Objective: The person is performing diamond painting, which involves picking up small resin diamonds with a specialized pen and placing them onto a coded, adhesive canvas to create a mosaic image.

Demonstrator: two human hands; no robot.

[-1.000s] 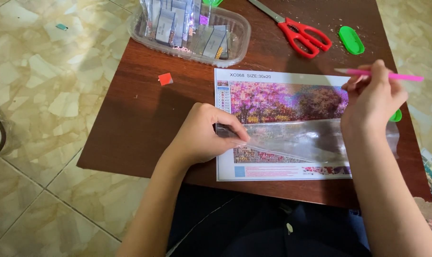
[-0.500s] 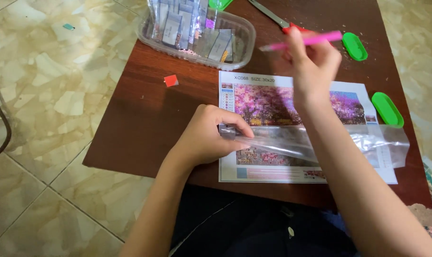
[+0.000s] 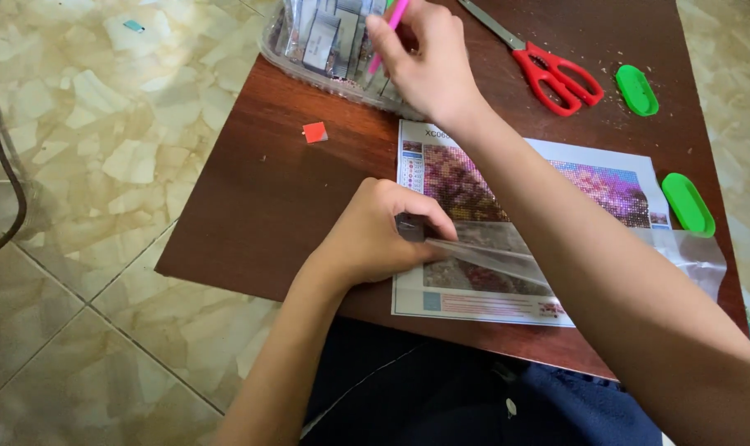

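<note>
Head view: canvas [image 3: 614, 186] under forearm

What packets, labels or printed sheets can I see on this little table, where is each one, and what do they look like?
Small packets: upright in a clear plastic tub at the table's far edge, under the right hand; greyish with pale labels.
Printed canvas sheet: near edge, white border, pink-purple picture, colour chart strip on its left side.
Clear film: partly over the sheet, pinched by the left hand.

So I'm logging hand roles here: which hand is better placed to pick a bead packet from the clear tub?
Probably the right hand: it holds the pink pen directly over the clear tub of packets. The left hand pinches the clear film on the canvas.
</note>
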